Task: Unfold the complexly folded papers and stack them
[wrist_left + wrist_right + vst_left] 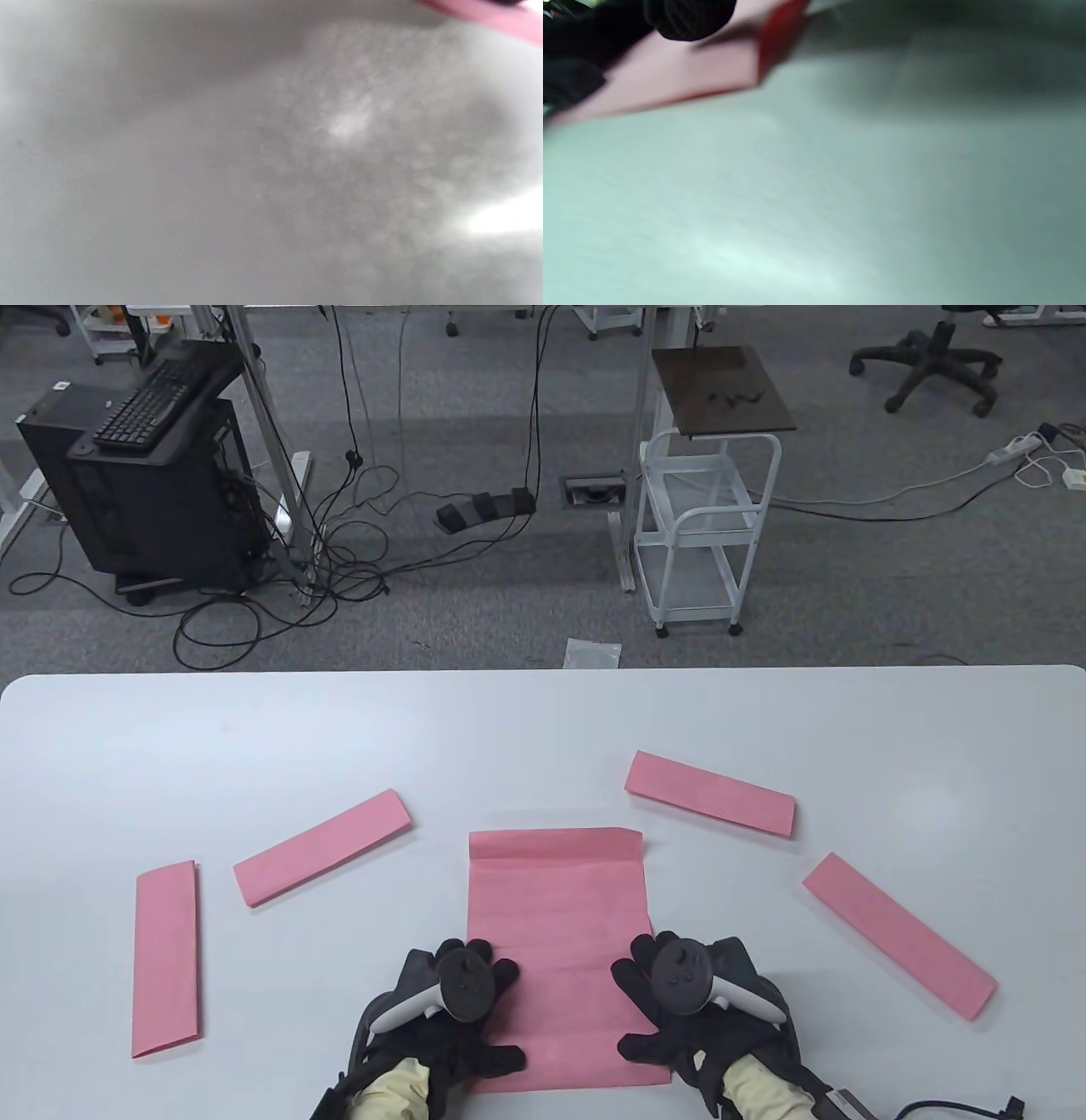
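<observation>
A large pink paper [560, 925] lies partly unfolded at the table's near middle, with a narrow flap [556, 844] still folded over along its far edge. My left hand [485, 1010] rests on the sheet's near left edge and my right hand [646, 1014] on its near right edge, fingers spread flat on it. The right wrist view shows a black fingertip [689, 17] lying on the pink paper [683, 76], beside an upturned red edge. The left wrist view is blurred and shows only a pink sliver [500, 17] at the top right.
Several folded pink strips lie around the sheet: one at the far left [167, 959], one left of centre [322, 847], one behind to the right [711, 792], one at the right [898, 933]. The white table [254, 729] stretches beyond them.
</observation>
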`<state>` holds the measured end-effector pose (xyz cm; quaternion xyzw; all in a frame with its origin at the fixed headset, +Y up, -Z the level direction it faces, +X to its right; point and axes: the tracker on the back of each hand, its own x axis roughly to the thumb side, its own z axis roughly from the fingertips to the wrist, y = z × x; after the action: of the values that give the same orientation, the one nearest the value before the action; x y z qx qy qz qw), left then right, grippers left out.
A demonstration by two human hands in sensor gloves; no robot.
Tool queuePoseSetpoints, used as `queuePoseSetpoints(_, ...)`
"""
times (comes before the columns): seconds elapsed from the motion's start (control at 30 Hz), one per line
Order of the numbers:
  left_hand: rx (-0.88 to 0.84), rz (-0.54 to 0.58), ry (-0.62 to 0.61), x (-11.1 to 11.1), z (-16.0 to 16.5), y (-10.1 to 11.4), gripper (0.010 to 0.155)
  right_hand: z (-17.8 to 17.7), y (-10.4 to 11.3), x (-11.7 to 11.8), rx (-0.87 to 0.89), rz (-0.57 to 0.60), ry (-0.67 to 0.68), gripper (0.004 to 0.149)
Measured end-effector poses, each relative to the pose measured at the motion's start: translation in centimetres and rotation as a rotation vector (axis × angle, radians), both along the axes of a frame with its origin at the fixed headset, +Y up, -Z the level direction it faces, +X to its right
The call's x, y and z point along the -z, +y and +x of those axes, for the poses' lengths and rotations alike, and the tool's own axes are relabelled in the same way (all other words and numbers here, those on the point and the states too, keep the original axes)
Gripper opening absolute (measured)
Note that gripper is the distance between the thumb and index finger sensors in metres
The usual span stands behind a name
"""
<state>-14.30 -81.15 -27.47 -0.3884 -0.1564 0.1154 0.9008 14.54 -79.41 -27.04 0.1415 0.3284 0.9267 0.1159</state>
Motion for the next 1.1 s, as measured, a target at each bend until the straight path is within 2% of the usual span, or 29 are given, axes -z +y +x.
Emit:
queuePoseSetpoints(0.2,-0.025,-0.012,0.014,0.2,0.1,0.3,0.094,0.2,-0.6,-0.1,0.044,-0.019,-0.014,0.076)
queuePoseSetpoints(0.3,0.008,0.031,0.047,0.0,1.3,1.9,0.084,0.3,-0.7,-0.2,0.055,-0.027,-0.022,0.076)
queuePoseSetpoints(0.43,0.007,0.097,-0.086,-1.1,5.1,2.9,0.079,0.3,-0.8,-0.2,0.066,-0.037,-0.030,0.076)
queuePoseSetpoints(0.57,0.033,0.036,-0.132,-1.3,7.3,1.4,0.081,0.3,-0.8,-0.3,0.078,-0.045,-0.037,0.076)
queuePoseSetpoints(0.7,0.066,0.027,-0.101,-0.6,5.8,1.1,0.083,0.3,-0.9,-0.3,0.077,-0.043,-0.038,0.076)
queuePoseSetpoints(0.8,0.143,0.009,-0.061,0.0,2.8,1.5,0.086,0.4,-0.9,-0.3,0.084,-0.053,-0.041,0.076)
queuePoseSetpoints(0.97,0.144,-0.026,0.072,0.5,-2.0,1.5,0.088,0.4,-0.9,-0.3,0.084,-0.056,-0.043,0.076)
queuePoseSetpoints(1.1,0.114,-0.031,0.086,0.5,-2.5,1.3,0.088,0.4,-0.9,-0.2,0.086,-0.059,-0.045,0.076)
